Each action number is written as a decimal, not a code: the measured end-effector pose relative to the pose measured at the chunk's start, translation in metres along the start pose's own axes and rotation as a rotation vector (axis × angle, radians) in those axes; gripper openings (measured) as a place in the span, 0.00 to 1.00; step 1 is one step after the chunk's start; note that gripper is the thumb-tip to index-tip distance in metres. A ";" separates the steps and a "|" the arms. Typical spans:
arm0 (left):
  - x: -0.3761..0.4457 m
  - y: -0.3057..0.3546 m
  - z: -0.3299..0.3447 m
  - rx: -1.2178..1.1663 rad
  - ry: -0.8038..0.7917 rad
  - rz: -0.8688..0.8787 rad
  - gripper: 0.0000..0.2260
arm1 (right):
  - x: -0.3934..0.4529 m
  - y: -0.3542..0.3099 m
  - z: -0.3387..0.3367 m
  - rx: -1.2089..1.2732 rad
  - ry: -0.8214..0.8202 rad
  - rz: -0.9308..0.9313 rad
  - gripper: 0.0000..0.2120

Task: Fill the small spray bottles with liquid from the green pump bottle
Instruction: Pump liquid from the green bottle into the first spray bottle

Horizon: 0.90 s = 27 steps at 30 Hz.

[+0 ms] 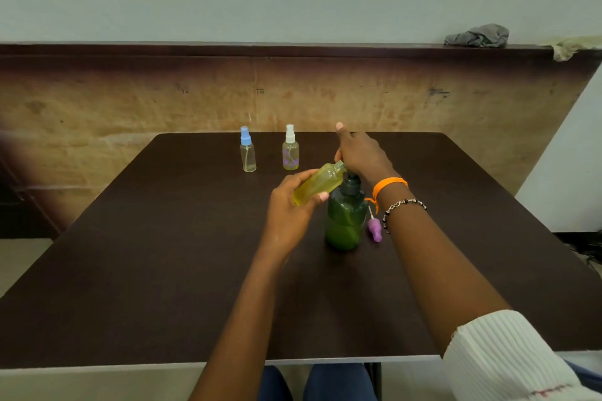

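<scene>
A small uncapped spray bottle [317,184], filled with yellow liquid along most of its length, is held steeply tilted in the left hand [290,205], whose grip is closed around the lower body of the bottle. Its open neck is brought up to the spout of the green pump bottle [346,218], which stands upright on the dark counter [163,254]. The right hand [363,153] is laid over the pump head, the index finger extended forward; its grip on the head is hidden, so it cannot be told whether the fingers curl around it or only press down.

The purple spray cap [374,229] with its dip tube lies on the counter just beside the pump bottle, on its right. Two capped bottles, one with a blue sprayer [248,155] and one with a white sprayer [290,153], stand well apart behind.

Risks, as judged:
- Overflow is likely if more is pumped, since the bottle appears nearly full.
- Liquid may run out of the lowered neck because of the tilt.
- The spout may miss the narrow neck, so that liquid falls onto the counter.
- The pump bottle may tip under an off-centre press, as its body is not steadied.
</scene>
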State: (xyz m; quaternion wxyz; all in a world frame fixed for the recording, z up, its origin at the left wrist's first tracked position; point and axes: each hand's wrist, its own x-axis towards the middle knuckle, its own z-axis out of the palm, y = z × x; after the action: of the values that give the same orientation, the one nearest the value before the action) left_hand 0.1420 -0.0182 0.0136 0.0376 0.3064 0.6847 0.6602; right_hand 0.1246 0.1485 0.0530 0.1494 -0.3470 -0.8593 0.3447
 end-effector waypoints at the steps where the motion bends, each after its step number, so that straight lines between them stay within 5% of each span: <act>1: 0.000 -0.001 0.000 0.003 -0.002 0.005 0.18 | 0.001 0.001 0.002 0.034 0.003 0.003 0.36; 16: 0.001 0.000 -0.001 -0.039 0.040 -0.047 0.18 | -0.003 -0.007 -0.004 0.027 -0.090 0.022 0.38; 21: 0.002 -0.002 0.003 -0.030 0.104 -0.036 0.20 | 0.003 0.004 0.004 0.202 -0.113 0.051 0.26; 27: 0.002 -0.006 0.006 -0.016 0.133 -0.028 0.20 | 0.004 0.006 0.007 0.162 -0.117 0.053 0.25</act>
State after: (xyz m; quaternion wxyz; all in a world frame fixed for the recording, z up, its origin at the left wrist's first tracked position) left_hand 0.1410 -0.0120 0.0080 0.0038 0.2518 0.6846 0.6841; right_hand 0.1209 0.1511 0.0443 0.1174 -0.3356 -0.8264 0.4367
